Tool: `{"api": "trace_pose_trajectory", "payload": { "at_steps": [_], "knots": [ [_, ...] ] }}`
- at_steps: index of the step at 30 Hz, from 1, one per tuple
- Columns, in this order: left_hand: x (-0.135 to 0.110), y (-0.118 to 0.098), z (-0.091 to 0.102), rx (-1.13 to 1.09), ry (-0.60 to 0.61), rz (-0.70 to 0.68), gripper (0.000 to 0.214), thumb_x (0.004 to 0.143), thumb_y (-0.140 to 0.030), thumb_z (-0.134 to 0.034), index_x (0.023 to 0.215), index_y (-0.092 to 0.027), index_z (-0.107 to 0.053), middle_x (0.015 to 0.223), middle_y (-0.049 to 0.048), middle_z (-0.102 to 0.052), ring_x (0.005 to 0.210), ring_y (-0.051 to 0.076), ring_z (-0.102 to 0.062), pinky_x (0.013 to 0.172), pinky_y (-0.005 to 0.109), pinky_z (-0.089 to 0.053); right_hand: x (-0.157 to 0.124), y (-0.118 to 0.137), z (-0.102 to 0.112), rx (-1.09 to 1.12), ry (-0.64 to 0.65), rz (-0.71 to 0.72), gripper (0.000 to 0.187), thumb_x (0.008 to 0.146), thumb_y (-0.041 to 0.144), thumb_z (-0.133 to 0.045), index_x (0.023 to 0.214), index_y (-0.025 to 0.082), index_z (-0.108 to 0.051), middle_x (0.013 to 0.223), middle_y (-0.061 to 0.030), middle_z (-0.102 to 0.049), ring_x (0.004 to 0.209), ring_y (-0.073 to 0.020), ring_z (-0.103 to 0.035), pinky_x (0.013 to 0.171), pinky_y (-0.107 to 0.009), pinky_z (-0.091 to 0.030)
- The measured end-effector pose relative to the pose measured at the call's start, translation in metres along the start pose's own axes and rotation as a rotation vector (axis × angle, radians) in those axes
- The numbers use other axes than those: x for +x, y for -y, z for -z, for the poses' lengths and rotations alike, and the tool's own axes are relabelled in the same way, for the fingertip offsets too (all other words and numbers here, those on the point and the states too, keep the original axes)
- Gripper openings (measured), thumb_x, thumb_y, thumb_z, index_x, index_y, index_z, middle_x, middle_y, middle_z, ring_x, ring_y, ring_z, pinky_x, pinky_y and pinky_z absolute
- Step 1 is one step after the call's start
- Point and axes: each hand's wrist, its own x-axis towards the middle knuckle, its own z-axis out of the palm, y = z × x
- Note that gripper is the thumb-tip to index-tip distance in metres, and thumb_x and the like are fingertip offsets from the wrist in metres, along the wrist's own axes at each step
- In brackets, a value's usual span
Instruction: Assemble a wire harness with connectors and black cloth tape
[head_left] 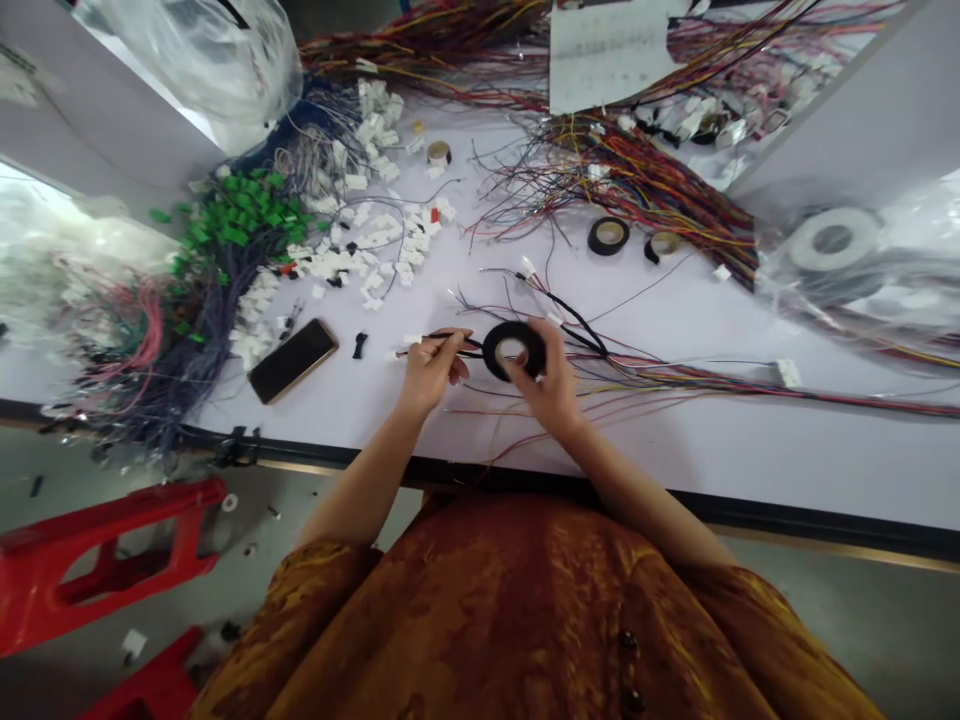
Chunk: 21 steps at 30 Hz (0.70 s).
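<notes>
My right hand [551,385] grips a roll of black tape [493,350], its thumb at the pale core and its fingers round the outer edge. Just left of the roll, my left hand [435,372] pinches dark wires [466,346] between thumb and fingers. White connectors [401,354] stick out past the left hand. Behind and right of the roll lies a wire harness [645,374], with a black-wrapped branch [581,318] and loose coloured wires that run off to the right. Whether tape joins the roll to the wires I cannot tell.
A phone [294,362] lies left of my hands. Piles of green connectors [240,215] and white connectors [367,250] spread behind it. More tape rolls [608,236] and wire bundles [660,190] sit at the back. A red stool [112,560] stands below the table's front edge.
</notes>
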Motion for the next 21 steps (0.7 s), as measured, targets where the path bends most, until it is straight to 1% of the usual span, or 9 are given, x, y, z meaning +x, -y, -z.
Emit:
{"api": "trace_pose_trajectory", "payload": {
  "at_steps": [2, 4, 6, 8, 10, 12, 15, 18, 21],
  "knots": [
    [-0.005, -0.014, -0.002, -0.074, -0.036, 0.040, 0.041, 0.084, -0.053, -0.068, 0.095, -0.014, -0.074, 0.086, 0.0076, -0.075, 0.041, 0.006, -0.054, 0.035, 0.019, -0.035, -0.018, 0.005, 0.003, -0.147, 0.101, 0.206, 0.043, 0.085, 0.034, -0.065, 0.127, 0.025, -0.054, 0.106, -0.0095, -0.062, 0.085, -0.0209, -0.064, 0.073, -0.037, -0.057],
    [-0.017, -0.027, -0.004, -0.031, -0.017, -0.010, 0.039, 0.088, -0.052, -0.064, 0.098, -0.015, -0.073, 0.099, 0.0097, -0.075, 0.054, 0.010, -0.066, 0.045, 0.020, -0.049, -0.024, 0.014, 0.003, -0.138, 0.136, 0.245, 0.025, 0.090, 0.035, -0.059, 0.113, 0.023, -0.061, 0.104, -0.0096, -0.061, 0.082, -0.0183, -0.062, 0.071, -0.034, -0.056],
    [-0.033, -0.034, -0.006, 0.172, 0.074, -0.190, 0.033, 0.093, -0.045, -0.059, 0.099, -0.016, -0.073, 0.108, 0.0102, -0.075, 0.078, 0.017, -0.074, 0.070, 0.027, -0.061, -0.012, 0.024, 0.000, 0.025, 0.084, 0.123, 0.024, 0.092, 0.039, -0.057, 0.109, 0.021, -0.059, 0.103, -0.0079, -0.062, 0.073, -0.0134, -0.060, 0.061, -0.028, -0.053],
    [-0.047, -0.034, -0.008, 0.453, 0.199, -0.442, 0.024, 0.096, -0.036, -0.057, 0.098, -0.019, -0.074, 0.111, 0.0095, -0.074, 0.099, 0.021, -0.073, 0.091, 0.035, -0.059, 0.011, 0.032, -0.004, 0.207, 0.070, -0.085, 0.039, 0.087, 0.043, -0.063, 0.117, 0.021, -0.051, 0.097, -0.0037, -0.063, 0.059, -0.0091, -0.055, 0.048, -0.023, -0.047],
    [-0.056, -0.027, -0.009, 0.646, 0.266, -0.641, 0.019, 0.096, -0.029, -0.056, 0.098, -0.021, -0.073, 0.116, 0.0094, -0.073, 0.110, 0.023, -0.069, 0.100, 0.039, -0.055, 0.036, 0.033, -0.006, 0.346, 0.122, -0.289, 0.054, 0.079, 0.041, -0.070, 0.123, 0.021, -0.045, 0.080, 0.0038, -0.059, 0.047, -0.0063, -0.045, 0.038, -0.020, -0.036],
    [-0.055, -0.015, -0.008, 0.640, 0.204, -0.702, 0.020, 0.097, -0.029, -0.054, 0.098, -0.020, -0.072, 0.123, 0.0112, -0.071, 0.115, 0.023, -0.067, 0.101, 0.039, -0.054, 0.050, 0.027, -0.004, 0.431, 0.139, -0.466, 0.049, 0.080, 0.035, -0.065, 0.121, 0.020, -0.044, 0.065, 0.0091, -0.049, 0.041, -0.0058, -0.037, 0.035, -0.018, -0.027],
    [-0.040, -0.001, -0.007, 0.344, -0.007, -0.504, 0.028, 0.099, -0.040, -0.050, 0.096, -0.017, -0.067, 0.115, 0.0132, -0.072, 0.093, 0.019, -0.074, 0.077, 0.031, -0.061, 0.041, 0.014, 0.006, 0.421, 0.035, -0.566, 0.043, 0.085, 0.027, -0.051, 0.127, 0.020, -0.042, 0.062, 0.0086, -0.046, 0.041, -0.0072, -0.035, 0.036, -0.019, -0.024],
    [-0.022, 0.001, -0.009, 0.062, -0.078, -0.190, 0.036, 0.096, -0.052, -0.052, 0.094, -0.017, -0.060, 0.086, 0.0072, -0.075, 0.045, 0.010, -0.063, 0.040, 0.019, -0.046, 0.003, 0.006, 0.018, 0.147, -0.011, -0.237, 0.055, 0.085, 0.024, -0.052, 0.138, 0.024, -0.039, 0.084, -0.0007, -0.060, 0.054, -0.0113, -0.051, 0.048, -0.025, -0.043],
    [-0.013, -0.008, -0.014, -0.071, -0.058, -0.043, 0.040, 0.090, -0.058, -0.059, 0.093, -0.018, -0.057, 0.077, 0.0037, -0.074, 0.039, 0.008, -0.059, 0.036, 0.017, -0.042, -0.034, 0.010, 0.026, -0.199, 0.139, 0.109, 0.049, 0.085, 0.023, -0.057, 0.134, 0.023, -0.051, 0.115, -0.0116, -0.063, 0.077, -0.0166, -0.061, 0.072, -0.033, -0.054]
  ]
}}
